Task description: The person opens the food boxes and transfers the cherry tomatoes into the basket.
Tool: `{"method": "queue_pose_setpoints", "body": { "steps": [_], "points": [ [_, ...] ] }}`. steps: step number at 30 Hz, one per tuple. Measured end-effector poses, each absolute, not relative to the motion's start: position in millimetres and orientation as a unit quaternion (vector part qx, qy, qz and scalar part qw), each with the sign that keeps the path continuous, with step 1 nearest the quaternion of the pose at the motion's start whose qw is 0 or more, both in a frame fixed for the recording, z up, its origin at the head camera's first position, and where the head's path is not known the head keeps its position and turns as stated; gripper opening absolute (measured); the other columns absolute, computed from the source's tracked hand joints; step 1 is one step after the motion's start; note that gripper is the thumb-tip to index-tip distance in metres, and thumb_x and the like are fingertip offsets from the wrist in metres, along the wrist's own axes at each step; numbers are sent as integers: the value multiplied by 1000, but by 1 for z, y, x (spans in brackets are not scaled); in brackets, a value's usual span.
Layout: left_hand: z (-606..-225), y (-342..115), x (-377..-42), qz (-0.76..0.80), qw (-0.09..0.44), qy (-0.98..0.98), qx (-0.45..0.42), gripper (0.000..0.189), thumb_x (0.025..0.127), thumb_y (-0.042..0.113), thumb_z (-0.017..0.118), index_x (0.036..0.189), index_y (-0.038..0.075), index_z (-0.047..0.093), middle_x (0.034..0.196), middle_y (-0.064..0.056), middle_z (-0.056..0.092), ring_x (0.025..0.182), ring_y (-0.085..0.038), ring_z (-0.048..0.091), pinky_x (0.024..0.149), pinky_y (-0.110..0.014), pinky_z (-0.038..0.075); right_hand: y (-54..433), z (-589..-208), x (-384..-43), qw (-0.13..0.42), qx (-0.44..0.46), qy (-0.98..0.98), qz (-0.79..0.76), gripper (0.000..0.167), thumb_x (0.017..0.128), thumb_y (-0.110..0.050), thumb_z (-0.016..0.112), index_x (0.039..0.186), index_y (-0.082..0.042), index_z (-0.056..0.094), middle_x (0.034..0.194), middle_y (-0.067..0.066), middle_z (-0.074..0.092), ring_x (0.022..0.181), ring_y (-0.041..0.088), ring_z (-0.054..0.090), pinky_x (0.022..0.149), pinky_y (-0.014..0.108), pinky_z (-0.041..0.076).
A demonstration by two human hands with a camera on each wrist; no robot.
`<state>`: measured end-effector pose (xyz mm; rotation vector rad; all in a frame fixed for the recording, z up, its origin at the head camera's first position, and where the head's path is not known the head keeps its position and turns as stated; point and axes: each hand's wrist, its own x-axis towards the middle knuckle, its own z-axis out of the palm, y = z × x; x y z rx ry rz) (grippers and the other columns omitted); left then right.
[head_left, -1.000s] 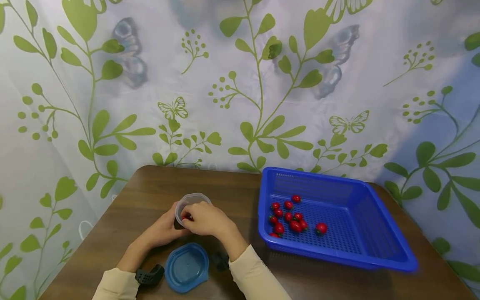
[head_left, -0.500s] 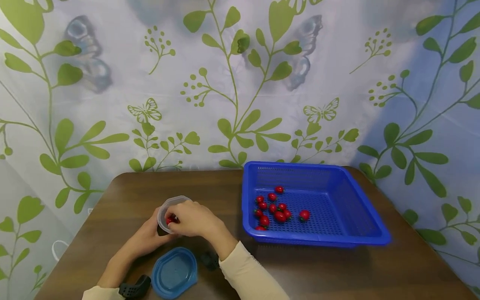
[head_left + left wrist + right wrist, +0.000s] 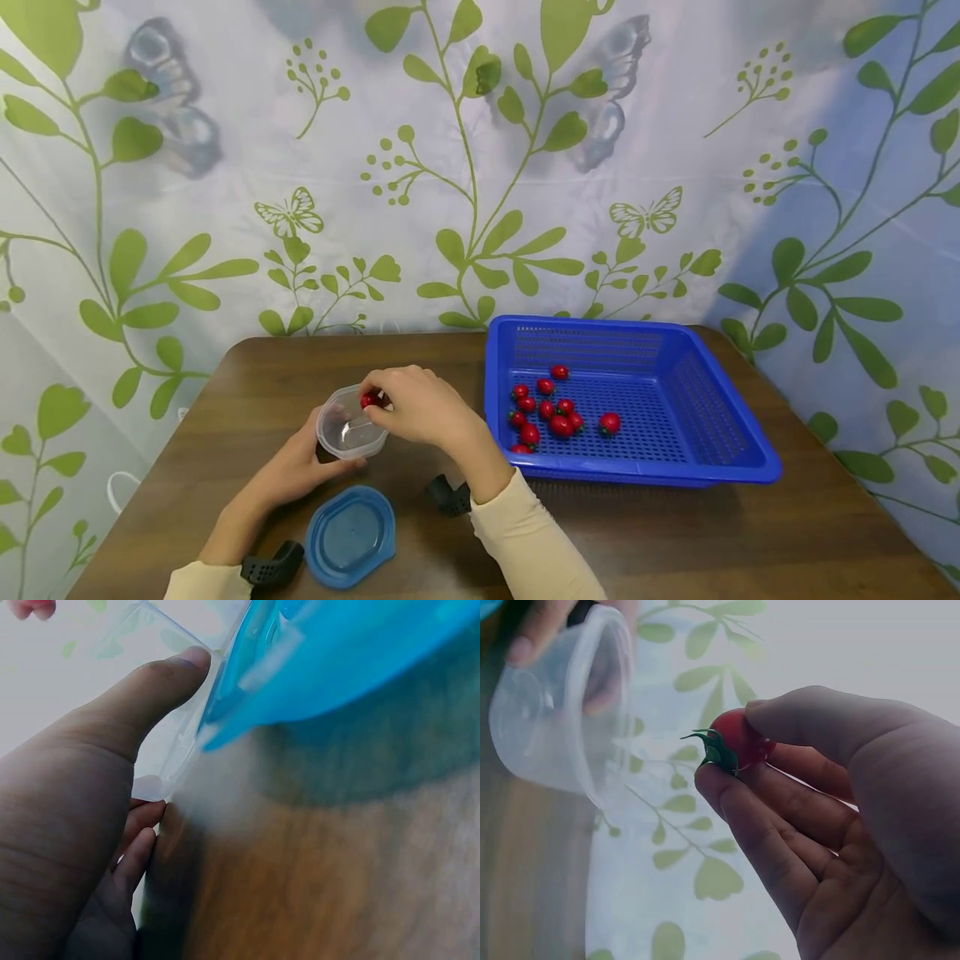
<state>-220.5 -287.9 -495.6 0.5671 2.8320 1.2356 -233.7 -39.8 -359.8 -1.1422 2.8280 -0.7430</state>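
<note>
A clear plastic tub [image 3: 354, 437] stands tilted on the table in the head view, its mouth facing up. My left hand [image 3: 300, 462] grips it from the left, with the thumb along the near side; the left wrist view shows this thumb [image 3: 161, 686] pressed on the clear wall. Thumb and fingertips of my right hand [image 3: 423, 408] pinch a cherry tomato [image 3: 739, 739] by its sides, green stem cap showing. In the head view that hand is over the tub's right rim, while the right wrist view shows the tomato apart from the tub.
A blue lid [image 3: 350, 537] lies on the wooden table [image 3: 630, 542] just in front of the tub. To the right sits a blue plastic basket [image 3: 720, 408] with several cherry tomatoes [image 3: 560, 426] in its left part. A leaf-patterned curtain [image 3: 480, 167] hangs behind.
My right hand has risen out of the tub and moved right, bringing up the cherry tomato. My left hand keeps hold of the tub. The head view has turned right.
</note>
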Motion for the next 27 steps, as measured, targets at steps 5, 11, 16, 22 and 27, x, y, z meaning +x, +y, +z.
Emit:
{"method": "queue_pose_setpoints", "body": {
  "steps": [5,11,16,22,27],
  "points": [
    [-496,-288,-220,396,-7,900,184,102,85,41,85,156,2,24,141,-18,56,125,-33,58,103,-59,46,-27,-354,-237,-11,-364,893,-263,19,101,-23,68,118,-16,73,100,-8,72,87,3,65,75,16,52],
    [-496,-288,-223,389,-19,902,189,98,84,40,87,154,4,28,138,-14,58,125,-31,58,103,-54,47,-14,-350,-241,-15,-359,889,-285,19,101,-22,68,118,-16,72,104,-6,74,91,3,67,79,19,54],
    [-496,-291,-223,388,-21,903,185,99,83,41,87,154,5,28,138,-13,57,126,-31,58,105,-58,45,-7,-345,-244,-17,-356,886,-297,20,101,-22,68,118,-14,72,107,-4,75,96,7,70,86,24,56],
    [-494,-292,-225,390,-15,902,184,100,83,42,87,155,6,26,138,-13,56,124,-32,58,104,-58,45,4,-342,-246,-8,-340,884,-322,20,101,-22,69,119,-14,71,107,-3,76,99,10,72,89,29,57],
    [-495,-290,-227,393,-10,901,182,103,83,43,87,157,7,25,139,-13,57,125,-32,58,106,-58,45,14,-340,-246,-3,-322,884,-339,20,99,-22,71,117,-13,72,103,-4,76,99,11,72,90,35,58]
  ]
}}
